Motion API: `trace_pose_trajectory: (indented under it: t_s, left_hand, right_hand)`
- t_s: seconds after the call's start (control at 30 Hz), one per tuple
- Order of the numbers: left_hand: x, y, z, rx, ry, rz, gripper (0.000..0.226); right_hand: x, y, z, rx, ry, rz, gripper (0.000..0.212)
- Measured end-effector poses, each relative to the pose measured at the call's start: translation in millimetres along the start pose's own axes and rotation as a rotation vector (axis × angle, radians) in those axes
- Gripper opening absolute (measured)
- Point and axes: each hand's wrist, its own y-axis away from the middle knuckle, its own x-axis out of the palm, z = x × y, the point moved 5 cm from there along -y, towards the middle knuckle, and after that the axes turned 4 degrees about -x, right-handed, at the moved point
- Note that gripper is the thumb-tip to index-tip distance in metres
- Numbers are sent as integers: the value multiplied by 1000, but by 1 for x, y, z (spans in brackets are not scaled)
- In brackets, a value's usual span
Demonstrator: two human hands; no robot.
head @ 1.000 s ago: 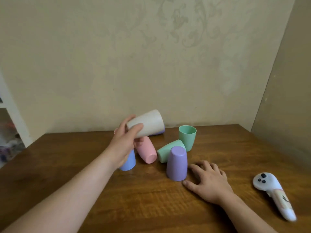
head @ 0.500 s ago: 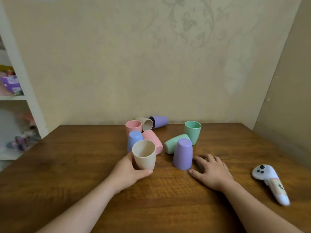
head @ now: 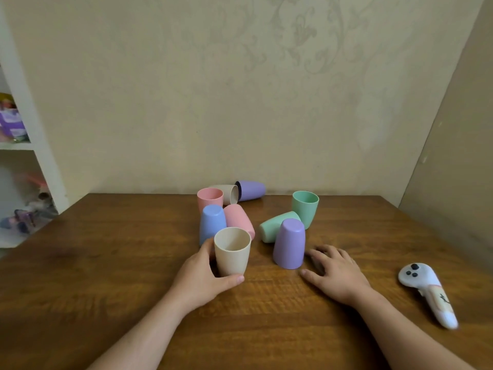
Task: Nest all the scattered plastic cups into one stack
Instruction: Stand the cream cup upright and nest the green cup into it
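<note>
Counted the cups, nine total on the wooden table: two beige, two pink, two green, two purple, one blue. Nothing nested so far.

The left hand is wrapped around the upright beige cup, thumb curled across the near side at its base, fingers round the far side, mouth facing up. Right behind that grip stands the blue cup, upside down, with a tipped pink cup leaning just beside it. Further back from the grip: an upright pink cup, then a beige cup on its side and a purple cup on its side by the wall.

To the right of the grip there's an upside-down purple cup, a green cup lying down behind it and an upright green cup past that. The right hand lies flat on the table, fingers spread, holding nothing – fingertips just beside the upside-down purple cup.

Versus a second ago: the beige cup was up in the air, sideways, over the pile – now it's down near the table in front of the blue one. Half a second ago it was already about here. Right hand hasn't really budged.

One white controller sits well off to the right with three dark buttons; there's some mark on its handle but I can't read it. No writing on the cups.
</note>
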Motion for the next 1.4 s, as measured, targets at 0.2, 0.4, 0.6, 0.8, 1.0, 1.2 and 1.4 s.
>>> trace_pose_trajectory:
  t_s: [0.2,0.4,0.6,0.8,1.0,1.2,1.4]
  left_hand:
    - [0,0,-3,67,57,-50,91]
    - [13,-20,-14,19,110,-14,72]
    - [34,-28,-14,9,131,-68,68]
    - [34,-25,-11,6,117,-62,77]
    - [33,-29,-6,11,119,-112,84]
    - [30,-27,-10,68,165,-133,103]
    - [26,-24,-10,49,190,-148,92]
  right_hand:
    - [-19,-18,-19,177,-466,-119,40]
    - [-55,-53,-23,268,-785,-377,52]
    - [-80,-93,-8,220,-752,-417,98]
    - [-67,-136,15,260,-696,-337,125]
    - [-58,-136,3,329,-715,-447,84]
    - [-57,-101,-26,411,-854,-580,91]
    - [-108,-67,12,230,-942,-790,86]
